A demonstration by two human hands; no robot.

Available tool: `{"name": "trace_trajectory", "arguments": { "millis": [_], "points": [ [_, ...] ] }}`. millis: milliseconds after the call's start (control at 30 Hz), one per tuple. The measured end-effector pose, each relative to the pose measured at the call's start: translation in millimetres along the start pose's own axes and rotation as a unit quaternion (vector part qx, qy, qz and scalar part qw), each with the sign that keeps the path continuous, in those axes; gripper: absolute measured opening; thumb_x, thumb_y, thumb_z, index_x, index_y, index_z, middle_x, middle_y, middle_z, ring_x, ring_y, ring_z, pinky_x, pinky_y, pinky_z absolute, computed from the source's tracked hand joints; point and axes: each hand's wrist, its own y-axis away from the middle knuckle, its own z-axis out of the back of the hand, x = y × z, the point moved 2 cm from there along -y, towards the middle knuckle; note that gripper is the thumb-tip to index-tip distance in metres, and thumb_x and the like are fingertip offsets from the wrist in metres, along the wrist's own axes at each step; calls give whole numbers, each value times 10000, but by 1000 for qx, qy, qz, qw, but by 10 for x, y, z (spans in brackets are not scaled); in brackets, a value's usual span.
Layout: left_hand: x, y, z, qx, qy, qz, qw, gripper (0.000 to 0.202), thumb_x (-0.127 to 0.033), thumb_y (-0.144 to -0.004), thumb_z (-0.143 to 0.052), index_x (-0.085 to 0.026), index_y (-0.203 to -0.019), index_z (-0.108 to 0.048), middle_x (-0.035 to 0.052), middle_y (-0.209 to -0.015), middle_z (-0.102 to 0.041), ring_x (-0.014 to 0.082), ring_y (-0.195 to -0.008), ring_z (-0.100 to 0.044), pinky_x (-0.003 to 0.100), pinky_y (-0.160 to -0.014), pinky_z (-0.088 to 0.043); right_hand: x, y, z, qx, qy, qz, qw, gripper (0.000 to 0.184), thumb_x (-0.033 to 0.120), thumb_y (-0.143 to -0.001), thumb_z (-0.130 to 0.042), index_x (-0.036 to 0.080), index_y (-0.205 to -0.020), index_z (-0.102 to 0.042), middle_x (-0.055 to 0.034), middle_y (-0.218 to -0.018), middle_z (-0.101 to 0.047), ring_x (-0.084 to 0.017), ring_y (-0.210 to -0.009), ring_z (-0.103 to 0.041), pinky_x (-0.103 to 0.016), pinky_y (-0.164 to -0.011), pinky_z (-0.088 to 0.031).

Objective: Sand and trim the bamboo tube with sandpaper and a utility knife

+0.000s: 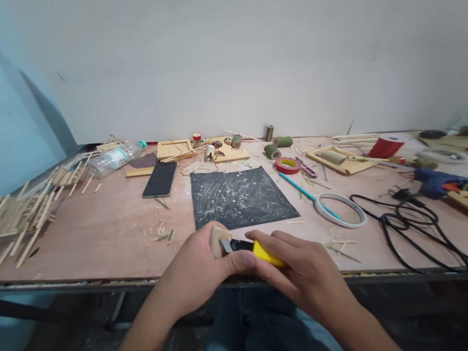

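Just over the table's front edge, my left hand is closed around a small pale piece, which looks like wood or bamboo. My right hand grips a yellow and black utility knife. The knife's blade lies against the pale piece, and my left thumb rests near the knife's black front part. Most of the pale piece is hidden by my left fingers. Beyond both hands lies a scuffed black mat dusted with shavings.
Stick models stand at the left, near a plastic bottle and a phone. To the right lie a red tape roll, a white tape roll, a coiled black cable and a blue glue gun.
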Motion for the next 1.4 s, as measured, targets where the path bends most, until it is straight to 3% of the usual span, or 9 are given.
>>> {"name": "trace_trajectory", "arguments": {
  "millis": [200, 300, 500, 633, 833, 1000, 1133, 1267, 1400],
  "points": [
    [15, -7, -88, -47, -31, 29, 998, 508, -712, -859, -643, -216, -816, -539, -31, -720, -578, 189, -680, -525, 278, -593, -352, 21, -7, -36, -86, 92, -30, 992, 425, 483, -1069, -458, 170, -1220, -702, -32, -752, -684, -182, -635, -670, -274, -577, -422],
    [25, -9, -87, -58, -16, 33, 998, 514, -721, -894, -589, -215, -821, -536, -35, -711, -566, 187, -677, -534, 273, -575, -348, 2, -37, -25, -100, 57, -72, 991, 411, 479, -1061, -485, 163, -1227, -690, -60, -839, -734, -198, -708, -711, -272, -624, -459],
    [22, -21, -3, 29, 35, 7, 999, 426, -557, -802, -786, -217, -887, -545, -58, -783, -568, 166, -728, -513, 249, -605, -362, -41, -21, -20, -32, -26, -57, 998, 359, 471, -1029, -552, 216, -1244, -684, -52, -856, -733, -196, -733, -707, -264, -654, -489],
    [8, -10, 4, 16, -14, 2, 1000, 428, -588, -831, -745, -220, -943, -557, -37, -816, -588, 190, -759, -528, 270, -639, -377, -14, -15, -2, 31, -29, -22, 999, 354, 463, -1038, -530, 229, -1250, -690, -24, -814, -709, -174, -689, -692, -247, -607, -469],
    [-9, -7, -65, -39, -73, 6, 997, 409, -617, -880, -665, -228, -858, -542, -15, -766, -636, 213, -705, -558, 289, -611, -357, 37, -26, 9, -29, 44, -18, 998, 436, 482, -1065, -458, 168, -1231, -710, -37, -769, -692, -176, -650, -683, -254, -585, -453],
    [-21, -5, -81, -74, -84, 7, 994, 361, -552, -934, -606, -225, -806, -522, -25, -705, -591, 200, -666, -541, 291, -595, -341, -1, -74, -20, -97, 42, -98, 989, 419, 495, -1042, -517, 160, -1191, -719, -68, -848, -753, -205, -733, -733, -264, -641, -488],
    [8, -16, -30, -20, -12, 9, 1000, 359, -545, -886, -676, -221, -850, -525, -43, -742, -565, 185, -696, -526, 275, -607, -357, -14, -79, -15, -88, -18, -103, 991, 366, 466, -1019, -576, 177, -1198, -714, -78, -944, -770, -204, -798, -743, -260, -700, -511],
    [41, -18, 31, 36, 67, -6, 997, 444, -540, -787, -794, -211, -908, -522, -54, -785, -533, 167, -731, -498, 251, -614, -360, 4, -53, 6, -27, -30, -63, 997, 366, 474, -1020, -570, 200, -1222, -705, -43, -830, -727, -194, -720, -708, -257, -643, -493],
    [49, -1, 30, 58, 79, -7, 995, 459, -516, -789, -814, -213, -988, -532, -49, -842, -549, 168, -776, -491, 251, -647, -378, 29, -42, 15, 21, -16, -12, 1000, 430, 520, -1045, -497, 198, -1250, -694, -27, -795, -700, -173, -658, -681, -250, -582, -463]
  ]
}}
